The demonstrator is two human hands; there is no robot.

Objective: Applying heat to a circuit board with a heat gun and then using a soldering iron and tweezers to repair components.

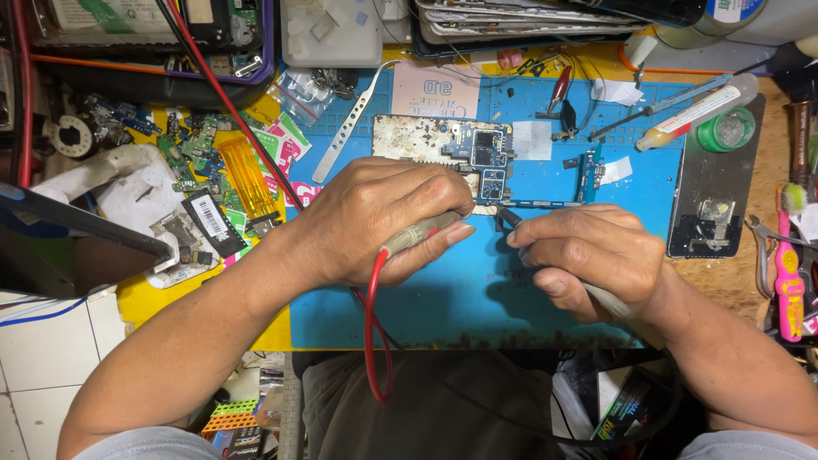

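Left hand [379, 221] clasps red-lead probe [422, 232], right hand [592, 255] clasps black probe [511, 220]; tips angled onto board [443, 140] just ahead, wrists braced on mat [477, 290].

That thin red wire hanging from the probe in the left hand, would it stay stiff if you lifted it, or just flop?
Probably floppy: the red wire droops in a loose loop below the left hand, over the edge of the blue mat. It looks thin, so likely light. Moving the probe would likely drag it along, and it might snag on clutter.
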